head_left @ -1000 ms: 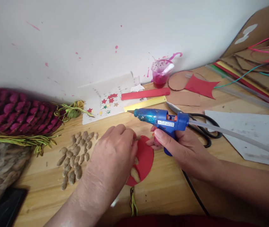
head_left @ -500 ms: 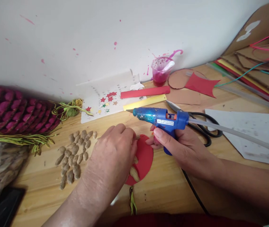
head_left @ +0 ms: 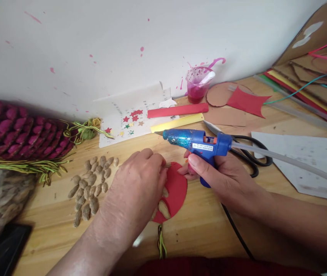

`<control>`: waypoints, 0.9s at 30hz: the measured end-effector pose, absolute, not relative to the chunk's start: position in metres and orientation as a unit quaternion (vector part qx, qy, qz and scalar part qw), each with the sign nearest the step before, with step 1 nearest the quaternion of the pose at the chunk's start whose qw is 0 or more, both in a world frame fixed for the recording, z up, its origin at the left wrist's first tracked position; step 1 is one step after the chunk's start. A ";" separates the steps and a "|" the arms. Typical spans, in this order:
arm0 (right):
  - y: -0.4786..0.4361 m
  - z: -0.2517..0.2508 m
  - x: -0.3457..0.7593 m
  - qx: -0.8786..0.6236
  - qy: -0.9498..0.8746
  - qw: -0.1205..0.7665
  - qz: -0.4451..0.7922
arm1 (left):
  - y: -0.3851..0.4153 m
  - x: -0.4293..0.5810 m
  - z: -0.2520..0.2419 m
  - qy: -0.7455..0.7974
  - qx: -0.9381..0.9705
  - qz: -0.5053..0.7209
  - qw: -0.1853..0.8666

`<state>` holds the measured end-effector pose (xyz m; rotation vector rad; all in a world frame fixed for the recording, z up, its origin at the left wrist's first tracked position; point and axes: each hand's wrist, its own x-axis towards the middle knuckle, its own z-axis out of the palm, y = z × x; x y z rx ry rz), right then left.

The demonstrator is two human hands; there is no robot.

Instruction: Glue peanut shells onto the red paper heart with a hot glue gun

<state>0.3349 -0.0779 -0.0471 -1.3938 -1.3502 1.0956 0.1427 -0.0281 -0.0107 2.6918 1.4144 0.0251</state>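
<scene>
A red paper disc [head_left: 178,191] lies on the wooden table with several peanuts [head_left: 164,209] on its left part. My left hand [head_left: 140,182] covers the disc's upper left, its fingers closed and pressing down. The tip of a peanut [head_left: 168,165] sticks out beyond those fingertips; the rest of it is hidden. My right hand [head_left: 223,172] is wrapped around the handle of a blue glue gun [head_left: 194,141], its nozzle pointing left above the table. Two fingertips of this hand reach the disc's right edge. A green and yellow thread tassel [head_left: 161,242] extends from the disc's lower edge.
Loose peanuts [head_left: 90,188] lie to the left, near a bag of peanuts [head_left: 2,199] and a magenta woven piece [head_left: 22,132]. Behind are paper strips [head_left: 177,110], a paint cup [head_left: 196,85] and small stars [head_left: 134,115]. Scissors [head_left: 255,153] lie behind the glue gun.
Both hands keep nearly the same pose, the left still pressed on the disc and the right still holding the glue gun. The whole view has shifted very slightly.
</scene>
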 end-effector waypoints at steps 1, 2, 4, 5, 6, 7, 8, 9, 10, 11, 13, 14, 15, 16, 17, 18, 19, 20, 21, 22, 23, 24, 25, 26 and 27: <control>-0.078 -0.047 0.335 -0.563 -0.541 0.441 0.443 | -0.027 0.141 -0.010 0.469 0.881 0.012 0.061; -0.078 -0.047 0.335 -0.564 -0.537 0.441 0.446 | -0.025 0.139 -0.008 0.474 0.878 0.018 0.069; -0.079 -0.048 0.335 -0.564 -0.530 0.438 0.457 | -0.021 0.132 -0.004 0.484 0.871 0.034 0.072; -0.079 -0.048 0.334 -0.563 -0.526 0.438 0.463 | -0.019 0.129 -0.002 0.492 0.867 0.043 0.067; -0.079 -0.049 0.334 -0.562 -0.522 0.439 0.468 | -0.017 0.125 0.000 0.499 0.863 0.050 0.063; -0.079 -0.049 0.334 -0.561 -0.518 0.441 0.472 | -0.015 0.123 0.002 0.506 0.858 0.057 0.063; -0.079 -0.050 0.334 -0.559 -0.514 0.443 0.477 | -0.013 0.120 0.003 0.513 0.854 0.062 0.069; -0.079 -0.051 0.333 -0.557 -0.510 0.445 0.481 | -0.012 0.119 0.004 0.519 0.848 0.064 0.081; -0.079 -0.051 0.333 -0.553 -0.507 0.447 0.487 | -0.011 0.118 0.004 0.524 0.844 0.064 0.098; -0.079 -0.051 0.333 -0.551 -0.504 0.448 0.492 | -0.010 0.118 0.004 0.526 0.840 0.065 0.115; -0.079 -0.051 0.333 -0.550 -0.499 0.449 0.497 | -0.010 0.120 0.002 0.522 0.838 0.065 0.142; -0.079 -0.050 0.333 -0.551 -0.497 0.449 0.498 | -0.010 0.121 0.001 0.519 0.839 0.065 0.149; -0.079 -0.050 0.333 -0.552 -0.496 0.448 0.498 | -0.010 0.123 0.000 0.516 0.841 0.065 0.152; -0.079 -0.050 0.333 -0.552 -0.494 0.448 0.500 | -0.011 0.124 -0.001 0.514 0.842 0.063 0.153; -0.079 -0.050 0.333 -0.551 -0.494 0.448 0.502 | -0.012 0.126 -0.002 0.514 0.842 0.060 0.152; -0.079 -0.050 0.333 -0.549 -0.493 0.448 0.504 | -0.013 0.127 -0.004 0.513 0.843 0.056 0.153; -0.079 -0.050 0.333 -0.548 -0.493 0.448 0.505 | -0.013 0.129 -0.005 0.512 0.844 0.051 0.154; -0.079 -0.050 0.333 -0.547 -0.494 0.447 0.506 | -0.014 0.130 -0.006 0.509 0.845 0.047 0.156; -0.079 -0.050 0.333 -0.548 -0.495 0.446 0.505 | -0.015 0.132 -0.007 0.506 0.847 0.044 0.158; -0.079 -0.051 0.333 -0.550 -0.498 0.445 0.503 | -0.016 0.133 -0.008 0.502 0.849 0.044 0.159; -0.079 -0.051 0.334 -0.552 -0.501 0.443 0.498 | -0.016 0.134 -0.010 0.499 0.851 0.046 0.159; -0.079 -0.052 0.334 -0.554 -0.505 0.441 0.493 | -0.016 0.134 -0.011 0.496 0.852 0.048 0.159; -0.079 -0.052 0.334 -0.556 -0.511 0.439 0.487 | -0.017 0.135 -0.011 0.494 0.853 0.050 0.159; -0.079 -0.053 0.334 -0.557 -0.516 0.437 0.482 | -0.017 0.135 -0.012 0.492 0.854 0.051 0.159; -0.079 -0.053 0.335 -0.558 -0.521 0.435 0.478 | -0.017 0.136 -0.013 0.491 0.855 0.052 0.160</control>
